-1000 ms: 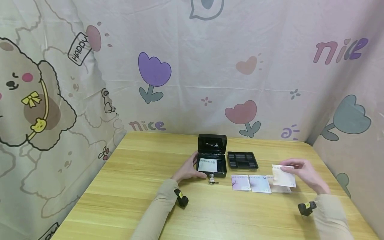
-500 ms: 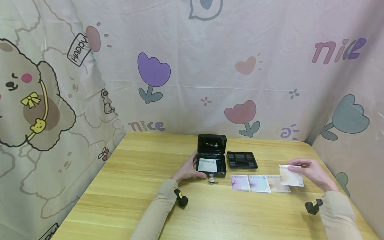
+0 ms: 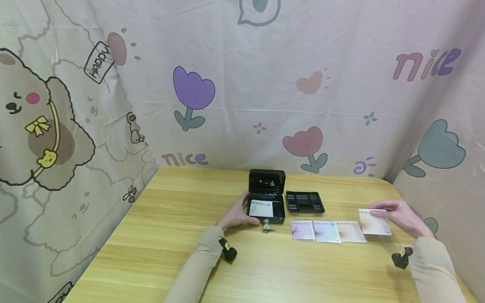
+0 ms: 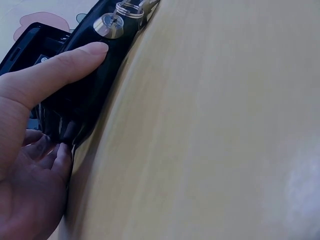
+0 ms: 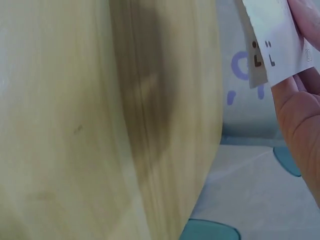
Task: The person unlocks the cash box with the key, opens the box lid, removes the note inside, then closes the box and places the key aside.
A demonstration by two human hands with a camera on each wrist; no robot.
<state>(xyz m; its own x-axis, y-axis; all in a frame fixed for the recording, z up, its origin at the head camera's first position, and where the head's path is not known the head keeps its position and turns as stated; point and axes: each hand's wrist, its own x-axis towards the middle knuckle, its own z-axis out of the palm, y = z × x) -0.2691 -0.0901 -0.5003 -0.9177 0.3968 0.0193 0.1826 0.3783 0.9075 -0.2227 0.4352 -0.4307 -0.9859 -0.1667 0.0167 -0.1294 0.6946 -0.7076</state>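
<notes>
A black cash box point(image 3: 267, 182) stands on the table with its lid raised and a pale printed paper point(image 3: 261, 208) inside. My left hand point(image 3: 235, 213) grips the box's near left corner, thumb point(image 4: 75, 65) along the front beside the lock point(image 4: 109, 25) and fingers round the side. Keys point(image 3: 268, 230) hang from that lock. At the right, my right hand point(image 3: 404, 218) pinches a pale printed paper slip point(image 3: 375, 224) by its upper edge. Two edges of paper point(image 5: 280, 45) show there in the right wrist view. The slip's left edge lies right beside an orange-tinted slip point(image 3: 350, 232).
A purple slip point(image 3: 302, 230) and a blue slip point(image 3: 327, 232) continue the row leftward. Behind them lies a black compartment tray point(image 3: 305, 208), right of the box. A patterned cloth point(image 3: 235, 84) hangs along the back edge of the wooden table point(image 3: 288, 269).
My right hand has moved right with the pinched slip, from overlapping the orange-tinted slip to beside it, uncovering that slip. My left hand stays on the cash box.
</notes>
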